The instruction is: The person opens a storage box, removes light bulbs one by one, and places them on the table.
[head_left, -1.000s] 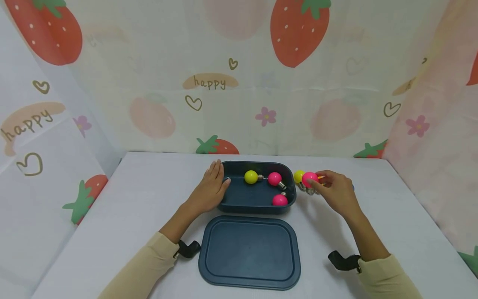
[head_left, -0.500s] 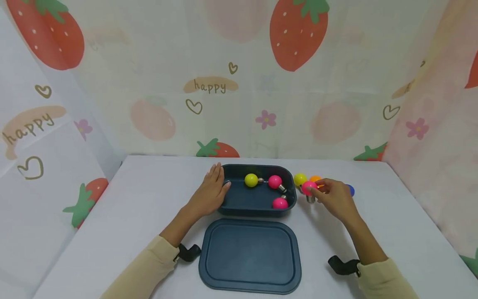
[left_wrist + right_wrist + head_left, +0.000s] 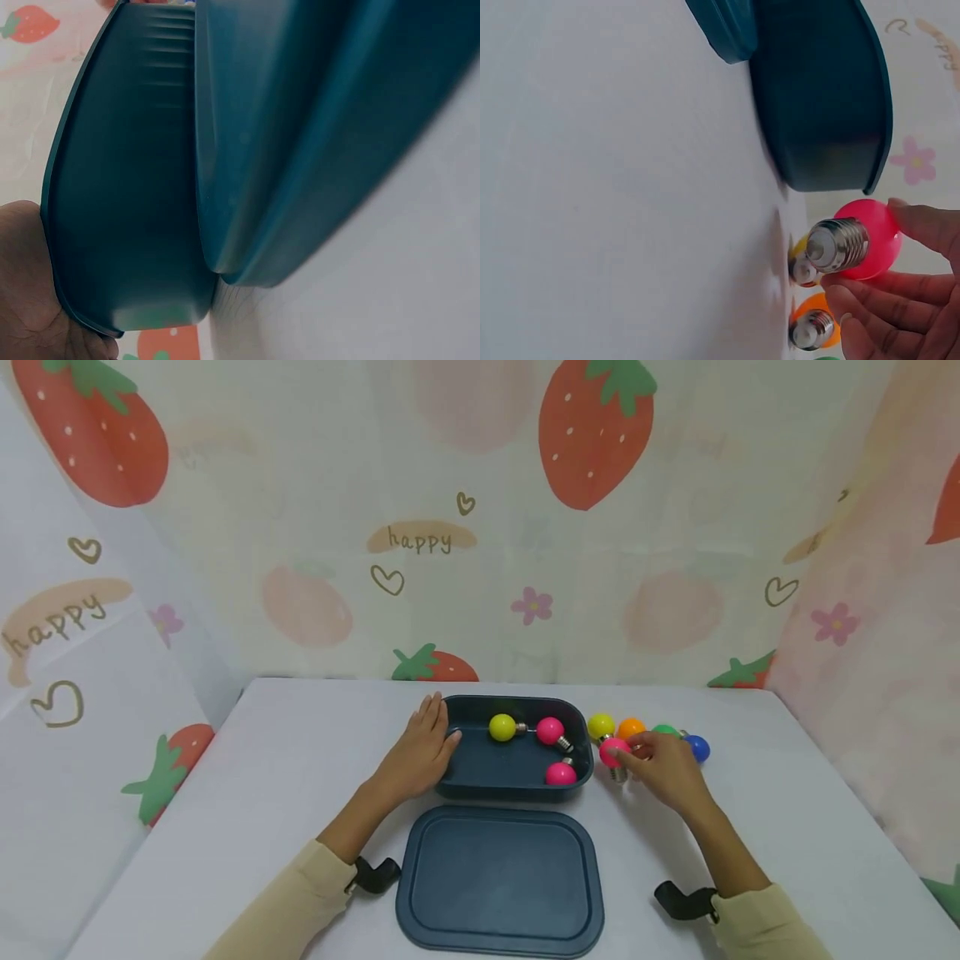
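Between thumb and fingers, my right hand point(image 3: 667, 770) pinches a pink light bulb point(image 3: 881, 238) by its globe, its metal screw base pointing down, just right of a dark blue box point(image 3: 480, 789). My left hand point(image 3: 415, 752) lies with straight fingers against the box's left end. Inside the box are a yellow bulb point(image 3: 502, 727), a pink bulb point(image 3: 550, 731) and another pink bulb point(image 3: 561, 774) near the front right corner. Behind my right hand stand a yellow bulb point(image 3: 601, 726), an orange bulb point(image 3: 632, 729), a partly hidden green bulb point(image 3: 664, 730) and a blue bulb point(image 3: 697, 748).
A dark blue lid point(image 3: 499, 881) lies flat on the white table point(image 3: 300, 735), in front of the box. Cloth walls printed with strawberries and hearts point(image 3: 532, 604) enclose the table at the back and both sides.
My right hand has drawn the pink bulb slightly nearer, away from the row, so the orange, green and blue bulbs show more. The left hand stays against the box; the head view has tilted slightly.
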Available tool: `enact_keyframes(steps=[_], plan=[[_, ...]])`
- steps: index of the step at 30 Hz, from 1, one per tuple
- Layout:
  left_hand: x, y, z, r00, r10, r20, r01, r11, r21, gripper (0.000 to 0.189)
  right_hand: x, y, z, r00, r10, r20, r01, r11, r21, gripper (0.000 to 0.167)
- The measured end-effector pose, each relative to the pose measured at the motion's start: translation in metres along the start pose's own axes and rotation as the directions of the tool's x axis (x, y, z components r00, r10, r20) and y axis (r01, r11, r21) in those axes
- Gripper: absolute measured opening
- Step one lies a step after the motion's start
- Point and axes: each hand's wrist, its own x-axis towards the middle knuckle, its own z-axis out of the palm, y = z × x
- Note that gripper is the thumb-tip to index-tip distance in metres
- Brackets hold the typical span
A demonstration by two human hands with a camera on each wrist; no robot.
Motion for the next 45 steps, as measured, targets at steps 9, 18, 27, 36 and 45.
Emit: enact_keyframes(steps=[9, 18, 27, 36, 45], plan=[[-0.004, -0.002, 0.002, 1.0, -0.005, 0.002, 0.005, 1.0, -0.004, 0.066, 0.0, -0.001, 0.006, 0.999, 0.023, 0.027, -0.023, 1.0, 0.0, 0.049], [-0.002, -0.002, 0.001, 1.0, -0.009, 0.003, 0.009, 1.0, 0.004, 0.067, 0.001, -0.002, 0.009, 0.997, 0.056, 0.056, -0.055, 0.998, -0.011, 0.051], [-0.002, -0.001, -0.001, 1.0, 0.002, -0.003, -0.002, 1.0, 0.002, 0.067, 0.002, -0.002, 0.011, 0.994, 0.083, 0.071, -0.083, 0.997, -0.003, 0.051], [-0.002, -0.002, 0.002, 1.0, 0.009, -0.007, -0.009, 1.0, -0.002, 0.067, 0.001, 0.0, 0.014, 0.993, 0.089, 0.077, -0.089, 0.996, 0.001, 0.051], [0.0, 0.0, 0.001, 1.0, 0.008, 0.002, -0.008, 1.0, 0.011, 0.066, 0.002, 0.001, 0.013, 0.992, 0.093, 0.084, -0.089, 0.995, -0.047, 0.051]])
